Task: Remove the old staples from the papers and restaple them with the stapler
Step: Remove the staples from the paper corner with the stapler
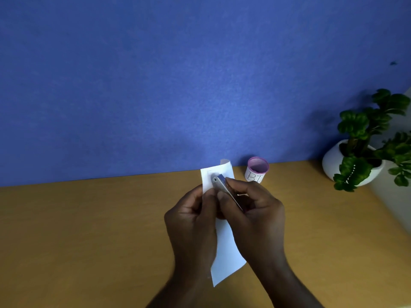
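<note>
I hold a narrow set of white papers (pixel 225 245) up above the wooden desk (pixel 89 230), its top corner curling back. My left hand (pixel 192 221) grips the papers along their left edge, thumb on the front. My right hand (pixel 251 210) grips a small silver metal stapler (pixel 222 185), its nose resting against the upper part of the papers. The staples themselves are too small to make out.
A small white cup with a pink rim (pixel 256 170) and hand-drawn letters stands at the desk's back edge, just right of the papers. A green plant in a round white pot (pixel 360 156) sits at the far right. A blue wall (pixel 178 74) rises behind the desk.
</note>
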